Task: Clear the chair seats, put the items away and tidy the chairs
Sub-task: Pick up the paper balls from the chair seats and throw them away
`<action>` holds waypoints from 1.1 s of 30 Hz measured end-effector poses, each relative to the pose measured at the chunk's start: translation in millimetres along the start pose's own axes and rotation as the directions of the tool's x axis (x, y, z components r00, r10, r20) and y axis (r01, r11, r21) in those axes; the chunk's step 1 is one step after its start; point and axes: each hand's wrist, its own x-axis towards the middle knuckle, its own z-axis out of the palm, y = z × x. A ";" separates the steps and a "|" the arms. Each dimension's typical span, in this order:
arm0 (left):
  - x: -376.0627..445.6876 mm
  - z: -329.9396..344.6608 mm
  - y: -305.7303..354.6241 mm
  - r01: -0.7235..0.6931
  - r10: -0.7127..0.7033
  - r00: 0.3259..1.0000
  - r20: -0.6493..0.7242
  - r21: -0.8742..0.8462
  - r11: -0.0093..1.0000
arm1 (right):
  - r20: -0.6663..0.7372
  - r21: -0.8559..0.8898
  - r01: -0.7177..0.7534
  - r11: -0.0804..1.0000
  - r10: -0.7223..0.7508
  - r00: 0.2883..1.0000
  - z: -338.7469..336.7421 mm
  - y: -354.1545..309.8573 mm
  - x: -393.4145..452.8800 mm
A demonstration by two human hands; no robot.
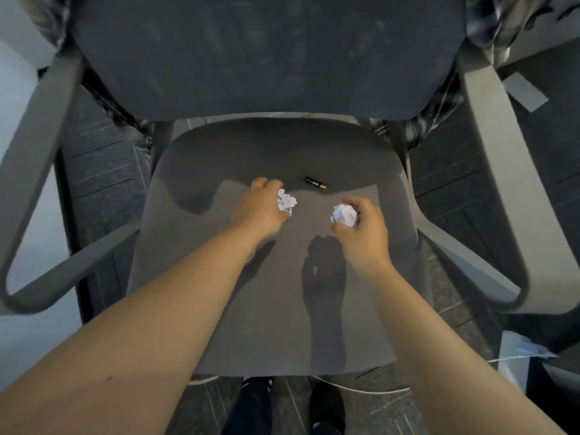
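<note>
A grey office chair fills the view, its seat (251,309) right below me. My left hand (262,207) is closed around a crumpled white paper ball (286,200) over the middle of the seat. My right hand (364,230) grips a second crumpled paper ball (343,215) a little to the right, slightly above the seat. A small black battery with a gold end (315,183) lies on the seat just beyond both hands, touching neither.
The chair's backrest (266,58) rises ahead, with grey armrests on the left (34,171) and right (502,189). Checked cloth (489,23) hangs behind the backrest. A white cable (361,389) runs over the dark floor by my feet. A white object (514,356) stands at lower right.
</note>
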 end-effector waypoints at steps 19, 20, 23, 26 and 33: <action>9.1 -18.7 21.6 -0.254 0.228 0.964 -0.135 -0.232 0.939 | -0.137 0.134 0.008 0.991 0.010 0.991 -8.0 -25.3 -2.7; 0.6 -26.8 30.0 -0.268 0.235 0.960 -0.150 -0.264 0.927 | -0.153 0.143 0.031 0.989 -0.009 0.988 -15.3 -33.5 -7.1; -27.2 -48.7 58.5 -0.309 0.271 0.950 -0.157 -0.334 0.891 | -0.193 0.189 0.093 0.978 -0.056 0.980 -43.6 -57.5 -26.0; -61.9 -65.1 92.9 -0.367 0.335 0.930 -0.150 -0.401 0.839 | -0.253 0.223 0.155 0.962 -0.096 0.963 -79.9 -75.3 -51.1; -167.2 -55.5 173.2 -0.456 0.457 0.881 -0.121 -0.470 0.756 | -0.397 0.241 0.218 0.946 -0.109 0.911 -187.2 -66.5 -145.5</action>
